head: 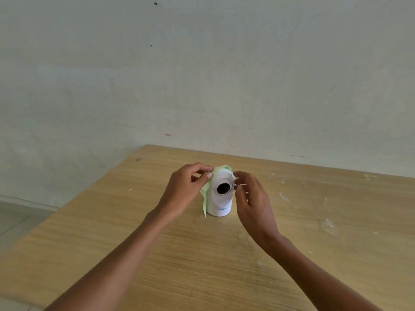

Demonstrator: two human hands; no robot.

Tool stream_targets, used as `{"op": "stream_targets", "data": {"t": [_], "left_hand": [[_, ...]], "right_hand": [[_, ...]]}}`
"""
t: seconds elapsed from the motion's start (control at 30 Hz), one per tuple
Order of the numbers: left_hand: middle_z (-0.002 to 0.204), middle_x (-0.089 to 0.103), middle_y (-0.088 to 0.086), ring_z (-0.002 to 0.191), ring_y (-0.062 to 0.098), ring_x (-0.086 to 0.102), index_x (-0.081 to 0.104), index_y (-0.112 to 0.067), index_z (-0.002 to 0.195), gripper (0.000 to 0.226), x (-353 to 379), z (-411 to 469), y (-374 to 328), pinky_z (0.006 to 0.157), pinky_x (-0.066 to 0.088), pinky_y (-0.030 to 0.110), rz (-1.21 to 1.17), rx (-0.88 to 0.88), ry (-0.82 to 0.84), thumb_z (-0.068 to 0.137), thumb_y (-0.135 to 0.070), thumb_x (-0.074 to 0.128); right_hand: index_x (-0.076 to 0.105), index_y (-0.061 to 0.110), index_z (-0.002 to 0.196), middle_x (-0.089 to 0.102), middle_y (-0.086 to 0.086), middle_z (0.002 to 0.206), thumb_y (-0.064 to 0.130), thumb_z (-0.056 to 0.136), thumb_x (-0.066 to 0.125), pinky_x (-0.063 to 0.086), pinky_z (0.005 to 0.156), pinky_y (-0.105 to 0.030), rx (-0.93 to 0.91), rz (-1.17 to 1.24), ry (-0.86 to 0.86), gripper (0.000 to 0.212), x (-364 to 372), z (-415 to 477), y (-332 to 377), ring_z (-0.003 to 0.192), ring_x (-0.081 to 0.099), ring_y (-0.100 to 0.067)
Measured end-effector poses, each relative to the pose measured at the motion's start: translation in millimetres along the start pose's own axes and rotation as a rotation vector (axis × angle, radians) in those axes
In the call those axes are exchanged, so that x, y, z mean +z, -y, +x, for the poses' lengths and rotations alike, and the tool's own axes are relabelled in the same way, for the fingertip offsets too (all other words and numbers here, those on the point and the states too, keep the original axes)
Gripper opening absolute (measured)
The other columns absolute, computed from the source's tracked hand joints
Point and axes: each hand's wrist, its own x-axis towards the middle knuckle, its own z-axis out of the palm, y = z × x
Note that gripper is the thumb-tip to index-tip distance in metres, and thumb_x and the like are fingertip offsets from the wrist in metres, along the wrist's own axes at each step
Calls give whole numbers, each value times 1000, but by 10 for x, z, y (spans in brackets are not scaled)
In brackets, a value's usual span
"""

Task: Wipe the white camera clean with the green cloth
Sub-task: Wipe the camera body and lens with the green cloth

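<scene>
The white camera stands upright on the wooden table, its round dark lens facing me. A pale green cloth is draped behind and around its top, hanging down its left side. My left hand pinches the cloth against the camera's upper left. My right hand is at the camera's right side, fingertips pinched at the cloth's edge near the top; the exact grip there is hard to make out.
The table's far edge meets a plain pale wall. The table's left edge slants down toward the near left, with grey floor beyond it. White flecks mark the tabletop on the right.
</scene>
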Motion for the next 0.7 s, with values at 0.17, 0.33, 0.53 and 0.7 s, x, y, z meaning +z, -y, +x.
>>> {"op": "stream_targets", "data": {"t": [0.17,0.33,0.53,0.7], "left_hand": [[98,76,-15,87,-4,67,71,-21,95,13,62,-22,51,67,46,7,-66,-63,-62,96,-33,67],[99,76,-14,89,-4,68,69,-30,113,17,68,-57,61,73,47,13,-131,-81,-59,97,-28,65],[100,78,-20,97,-3,70,78,-27,109,17,87,-159,162,81,49,13,-170,-114,-79,96,-26,67],[117,75,-14,102,-15,66,78,-20,117,25,177,-136,-13,88,46,4,-180,-24,-152,93,-18,72]], "right_hand": [[63,27,126,58,15,117,17,99,50,51,85,-23,-76,-89,35,31,-25,31,-11,102,60,-4],[66,24,105,64,14,108,25,99,58,56,84,-33,-60,-44,15,10,-15,152,19,97,65,-5],[66,21,100,65,25,101,19,97,61,55,88,-30,-67,-24,16,6,-11,213,22,97,66,-4],[65,19,89,72,17,95,17,97,62,50,79,-14,-53,-5,19,8,-31,260,26,91,67,-3]]}}
